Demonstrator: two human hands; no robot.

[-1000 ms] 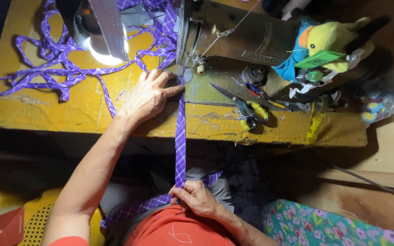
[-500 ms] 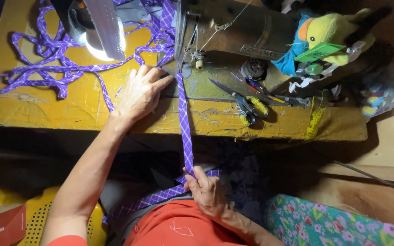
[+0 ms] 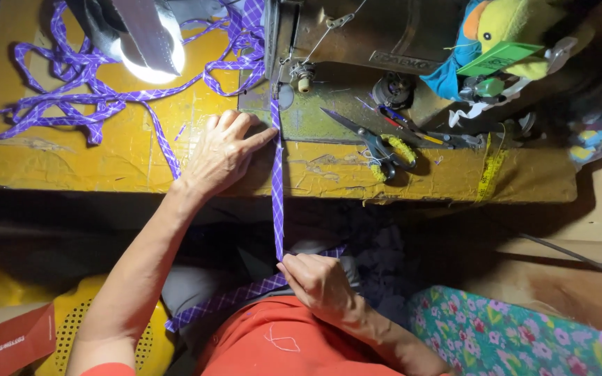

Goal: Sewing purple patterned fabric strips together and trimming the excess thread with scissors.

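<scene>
Yellow table [image 3: 71, 163]: left hand [image 3: 221, 150] flat beside purple strip [image 3: 277, 195]; right hand [image 3: 318, 282] pinching its lower end.

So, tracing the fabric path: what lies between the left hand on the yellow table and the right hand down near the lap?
In the head view, only the taut purple checked fabric strip spans from left hand to right hand, crossing the yellow table's edge.

There is one view only — a head-worn camera looking almost straight down from above the person's seat; it faces forward over the lap toward the yellow table [image 3: 71, 167], whose far side sits at the frame's top; it stands fairly close — the sewing machine [image 3: 384, 42] is cut off by the upper edge; no second view shares the scene.
</scene>
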